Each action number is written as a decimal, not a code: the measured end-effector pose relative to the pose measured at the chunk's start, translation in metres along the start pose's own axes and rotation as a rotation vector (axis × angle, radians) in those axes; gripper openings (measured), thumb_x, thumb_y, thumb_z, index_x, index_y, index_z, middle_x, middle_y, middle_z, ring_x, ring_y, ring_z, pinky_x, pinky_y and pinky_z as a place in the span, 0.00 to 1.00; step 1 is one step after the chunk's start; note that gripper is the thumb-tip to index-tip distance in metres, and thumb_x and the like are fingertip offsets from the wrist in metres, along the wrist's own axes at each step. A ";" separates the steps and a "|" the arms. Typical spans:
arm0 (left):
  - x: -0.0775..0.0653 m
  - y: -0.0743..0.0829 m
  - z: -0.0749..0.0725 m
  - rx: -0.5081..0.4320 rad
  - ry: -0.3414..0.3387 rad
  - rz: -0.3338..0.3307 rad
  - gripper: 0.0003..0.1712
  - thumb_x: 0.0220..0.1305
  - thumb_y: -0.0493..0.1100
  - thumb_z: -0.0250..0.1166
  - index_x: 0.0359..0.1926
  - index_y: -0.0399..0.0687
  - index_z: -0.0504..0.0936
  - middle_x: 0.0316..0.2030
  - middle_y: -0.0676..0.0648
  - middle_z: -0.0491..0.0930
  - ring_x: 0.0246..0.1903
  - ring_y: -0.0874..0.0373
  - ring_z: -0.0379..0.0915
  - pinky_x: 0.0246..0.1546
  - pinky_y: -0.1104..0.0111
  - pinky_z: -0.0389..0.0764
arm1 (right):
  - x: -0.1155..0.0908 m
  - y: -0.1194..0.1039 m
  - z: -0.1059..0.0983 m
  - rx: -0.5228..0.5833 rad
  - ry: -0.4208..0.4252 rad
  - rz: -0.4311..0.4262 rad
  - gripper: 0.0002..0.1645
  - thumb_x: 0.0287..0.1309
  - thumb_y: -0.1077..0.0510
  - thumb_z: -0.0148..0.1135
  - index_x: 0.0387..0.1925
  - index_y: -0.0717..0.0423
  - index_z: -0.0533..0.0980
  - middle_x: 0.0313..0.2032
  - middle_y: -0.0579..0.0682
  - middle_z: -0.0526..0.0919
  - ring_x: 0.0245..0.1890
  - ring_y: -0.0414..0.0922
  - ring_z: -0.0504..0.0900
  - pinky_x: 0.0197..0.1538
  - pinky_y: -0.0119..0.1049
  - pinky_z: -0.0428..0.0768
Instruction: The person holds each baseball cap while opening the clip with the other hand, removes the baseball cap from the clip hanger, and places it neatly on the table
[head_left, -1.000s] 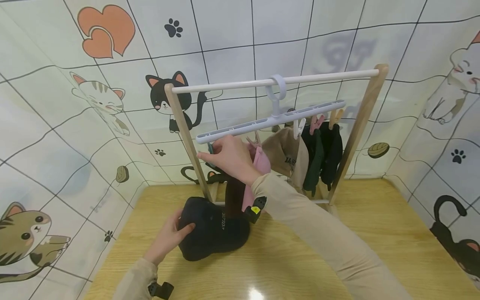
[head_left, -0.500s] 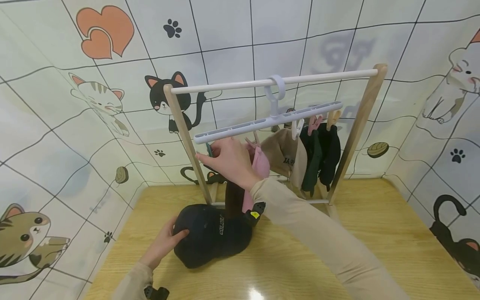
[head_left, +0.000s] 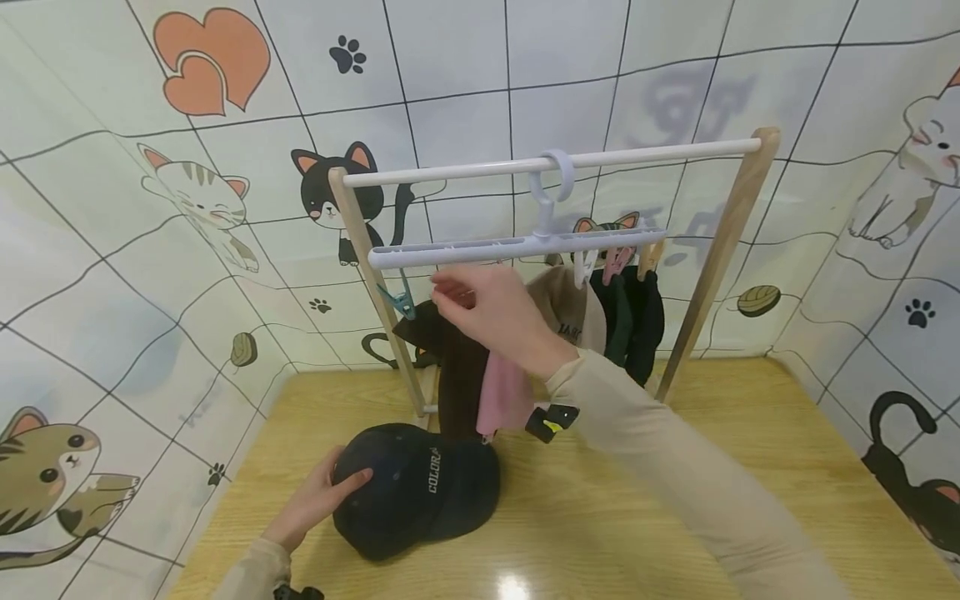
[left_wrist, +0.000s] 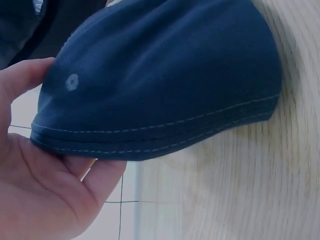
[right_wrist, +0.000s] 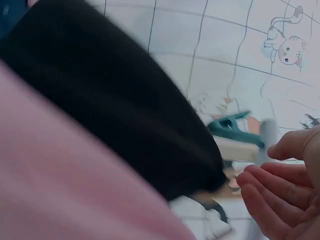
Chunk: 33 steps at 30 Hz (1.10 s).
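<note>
My left hand (head_left: pixel 318 496) grips a navy baseball cap (head_left: pixel 390 492), thumb on the crown and fingers under its edge in the left wrist view. White lettering shows on the cap's front, and its brim points right. My right hand (head_left: pixel 498 312) is just below the white hanger bar (head_left: pixel 480 250), fingers loosely bent and holding nothing. Left of it, a teal clothespin (head_left: pixel 405 304) hangs from the bar's left end and clips a black cloth item (head_left: pixel 422 327). A dark brown item (head_left: pixel 459 383) and a pink item (head_left: pixel 506 400) hang beside it, their tops hidden behind the hand.
The hanger hooks over the white rail (head_left: pixel 645 156) of a wooden rack (head_left: pixel 716 267). White, pink and orange clothespins (head_left: pixel 618 262) hold a beige cap (head_left: pixel 566 304) and dark green and black items at right. All stands on a wooden table (head_left: pixel 772 467) before a cat-print wall.
My right hand has let go of the teal clothespin and moved right. The hanger's left end has risen and its right end dropped. My left hand has brought the cap down and left.
</note>
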<state>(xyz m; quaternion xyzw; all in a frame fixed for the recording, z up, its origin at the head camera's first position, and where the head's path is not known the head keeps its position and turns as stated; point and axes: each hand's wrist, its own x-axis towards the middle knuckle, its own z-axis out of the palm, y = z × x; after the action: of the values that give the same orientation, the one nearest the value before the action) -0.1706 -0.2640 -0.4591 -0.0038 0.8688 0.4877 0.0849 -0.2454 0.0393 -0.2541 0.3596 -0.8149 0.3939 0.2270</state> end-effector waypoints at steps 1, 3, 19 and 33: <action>0.001 -0.001 -0.001 -0.003 -0.004 0.008 0.33 0.63 0.48 0.65 0.63 0.37 0.66 0.55 0.37 0.74 0.54 0.43 0.72 0.54 0.49 0.71 | 0.000 0.001 -0.005 -0.053 0.029 -0.037 0.12 0.60 0.63 0.63 0.45 0.61 0.82 0.37 0.50 0.86 0.34 0.39 0.84 0.39 0.29 0.79; 0.003 -0.002 -0.002 -0.028 -0.018 0.024 0.33 0.63 0.46 0.65 0.64 0.36 0.65 0.55 0.36 0.75 0.53 0.42 0.73 0.53 0.51 0.72 | 0.000 0.001 -0.015 -0.188 0.082 -0.110 0.12 0.60 0.63 0.62 0.45 0.60 0.82 0.37 0.51 0.86 0.30 0.41 0.83 0.34 0.31 0.79; 0.021 0.006 -0.003 -0.114 -0.100 0.043 0.41 0.60 0.40 0.67 0.67 0.26 0.57 0.60 0.31 0.68 0.61 0.37 0.64 0.59 0.49 0.65 | 0.016 0.034 -0.033 -0.481 -0.054 -0.128 0.22 0.64 0.67 0.53 0.60 0.60 0.73 0.53 0.56 0.80 0.53 0.52 0.78 0.58 0.42 0.72; 0.021 0.031 -0.014 0.190 0.010 0.156 0.23 0.61 0.39 0.67 0.54 0.34 0.71 0.48 0.33 0.77 0.43 0.41 0.78 0.40 0.54 0.79 | 0.020 0.049 -0.030 -0.603 -0.038 -0.150 0.20 0.64 0.62 0.58 0.58 0.60 0.76 0.50 0.56 0.82 0.50 0.52 0.80 0.56 0.44 0.74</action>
<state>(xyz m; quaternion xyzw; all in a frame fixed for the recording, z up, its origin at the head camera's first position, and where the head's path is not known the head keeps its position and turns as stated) -0.1965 -0.2578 -0.4288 0.0697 0.9093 0.4081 0.0424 -0.2936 0.0765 -0.2469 0.3427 -0.8702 0.1098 0.3365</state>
